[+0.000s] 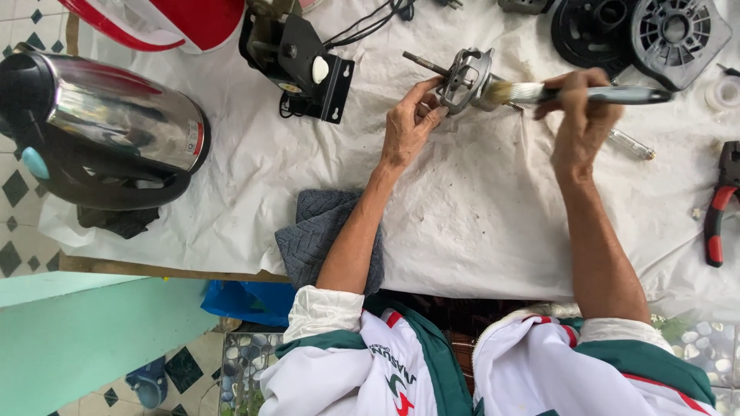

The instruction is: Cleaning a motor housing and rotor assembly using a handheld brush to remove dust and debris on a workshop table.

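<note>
Holding the motor part (465,79) at its rim, left hand (408,123) fingers closed; right hand (580,115) grips brush (586,94). Part seems heavy, stiff metal.

Around your metal motor housing (465,78) you have one paintbrush (586,94), one steel kettle (116,123), one grey cloth (320,231), one pair of pliers (721,208), two black fan covers (678,35).
</note>
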